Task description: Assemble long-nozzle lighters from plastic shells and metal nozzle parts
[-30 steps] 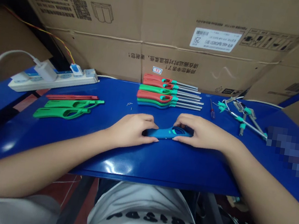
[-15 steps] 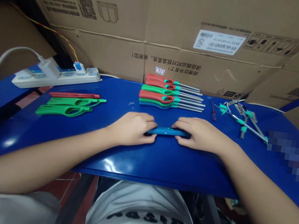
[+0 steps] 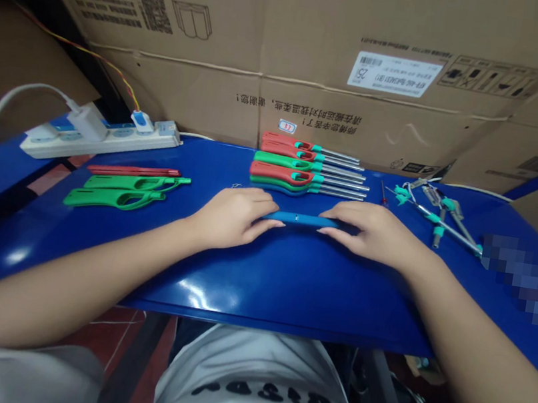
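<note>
A blue lighter handle is gripped edge-up by the left hand and right hand, fingers curled; "25" is read on the carton label.

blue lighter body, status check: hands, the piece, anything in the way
Left hand and right hand both grip blue lighter body by its ends. Narrow edge up. Lighter stack close behind.

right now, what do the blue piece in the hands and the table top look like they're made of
Blue piece: probably moulded plastic; smooth, evenly coloured, with only a dull sheen. Table top: likely painted sheet metal; glossy, with bright glare patches near its front edge.
</note>
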`<state>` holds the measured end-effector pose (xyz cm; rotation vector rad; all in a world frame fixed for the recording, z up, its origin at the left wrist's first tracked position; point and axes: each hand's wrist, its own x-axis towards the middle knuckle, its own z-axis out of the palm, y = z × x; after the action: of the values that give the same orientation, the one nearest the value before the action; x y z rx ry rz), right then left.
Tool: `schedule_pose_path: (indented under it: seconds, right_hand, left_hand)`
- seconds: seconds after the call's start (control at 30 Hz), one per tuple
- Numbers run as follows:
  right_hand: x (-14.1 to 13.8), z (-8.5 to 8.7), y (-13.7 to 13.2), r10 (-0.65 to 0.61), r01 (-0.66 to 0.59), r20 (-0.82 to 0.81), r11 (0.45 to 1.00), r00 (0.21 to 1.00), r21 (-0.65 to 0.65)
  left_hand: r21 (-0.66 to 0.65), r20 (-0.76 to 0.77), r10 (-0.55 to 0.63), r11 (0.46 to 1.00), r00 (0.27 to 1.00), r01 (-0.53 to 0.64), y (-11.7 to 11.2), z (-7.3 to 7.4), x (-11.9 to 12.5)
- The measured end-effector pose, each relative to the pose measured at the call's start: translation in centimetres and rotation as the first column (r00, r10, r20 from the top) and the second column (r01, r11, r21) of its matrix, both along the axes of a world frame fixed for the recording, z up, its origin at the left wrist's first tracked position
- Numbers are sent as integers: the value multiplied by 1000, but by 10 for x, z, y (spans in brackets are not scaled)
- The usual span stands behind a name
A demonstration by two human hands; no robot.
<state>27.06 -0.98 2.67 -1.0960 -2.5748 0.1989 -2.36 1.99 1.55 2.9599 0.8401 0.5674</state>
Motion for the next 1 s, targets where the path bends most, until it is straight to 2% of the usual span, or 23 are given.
schedule_pose_path:
  seconds: [0.1, 0.23, 0.33, 0.43, 0.5, 0.6, 0.63, 0.67, 0.7, 0.73, 0.8, 0.87, 0.93, 1.0]
  right_hand:
    - [1, 2, -1, -57, 57, -10, 996, 998, 69]
    - [-3, 2, -4, -111, 108, 17, 985, 994, 137]
    - [-7, -1, -4, -127, 121, 44, 985, 991, 122]
    - [-8, -4, -2, -99, 97, 20, 992, 995, 82]
    - [-8, -6, 0, -45, 45, -3, 996, 999, 78]
    - [-7, -8, 2, -10, 10, 0, 993, 1000, 120]
    - [-7, -8, 2, -12, 12, -1, 992, 1000, 127]
    - [-8, -8, 2, -15, 16, -5, 992, 1000, 126]
    - [-8, -8, 2, -18, 19, -8, 993, 1000, 120]
    - [-9, -8, 2, -21, 22, -8, 993, 1000, 113]
    - [-11, -8, 2, -31, 30, 6, 994, 1000, 102]
    - [-11, -8, 2, -44, 42, 23, 994, 999, 102]
    - [-11, -8, 2, -38, 35, 26, 995, 999, 97]
    - [-11, -9, 2, -21, 19, 20, 996, 1000, 88]
  left_hand:
    - [68, 2, 10, 998, 1000, -10, 4, 2, -3]
    - [44, 59, 8, 999, 998, -10, 2, 1, -1]
    - [-57, 103, 42, 998, 994, -36, -3, -1, 3]
    - [-253, 202, 119, 965, 972, -65, -4, -2, 6]
    - [-451, 251, 189, 891, 949, -58, -1, -2, 7]
    - [-742, 243, 298, 670, 923, -20, 4, -4, 10]
    - [-794, 234, 321, 608, 918, -11, 5, -4, 10]
    - [-812, 234, 336, 583, 912, -7, 6, -5, 11]
    - [-797, 244, 338, 604, 909, -10, 5, -5, 11]
    - [-751, 266, 323, 660, 908, -15, 4, -5, 11]
    - [-588, 309, 245, 809, 919, -18, 1, -5, 10]
    - [-417, 291, 140, 909, 946, -6, -3, -5, 9]
    - [-316, 202, 72, 949, 977, -4, -5, -5, 7]
    - [-255, 104, 40, 967, 994, -13, -6, -5, 6]
